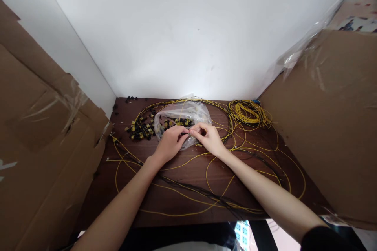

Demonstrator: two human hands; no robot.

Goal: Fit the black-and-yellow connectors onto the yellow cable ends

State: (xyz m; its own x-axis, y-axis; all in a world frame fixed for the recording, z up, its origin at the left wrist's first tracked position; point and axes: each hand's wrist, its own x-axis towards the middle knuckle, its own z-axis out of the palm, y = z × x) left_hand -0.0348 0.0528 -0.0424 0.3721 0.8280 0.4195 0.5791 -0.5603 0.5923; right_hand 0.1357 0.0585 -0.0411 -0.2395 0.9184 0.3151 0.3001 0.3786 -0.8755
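Observation:
Over the middle of the table, my left hand (172,141) pinches a small dark piece (185,133) between thumb and fingertips. My right hand (207,137) is closed in a pinch against its tip; what lies in those fingers is too small to make out. Under and behind both hands spreads a clear plastic bag (203,111) with black and yellow connectors (185,121) in it. Left of the bag lies a heap of black connectors with yellow parts (143,127), joined to wires that loop behind the bag.
A coil of yellow wire (247,113) lies at the back right, beside a blue-and-white roll (257,102). Loose yellow wires (188,215) and black wires (203,191) cross the brown table (176,204). Cardboard walls (44,133) flank it, with a white panel (191,39) behind.

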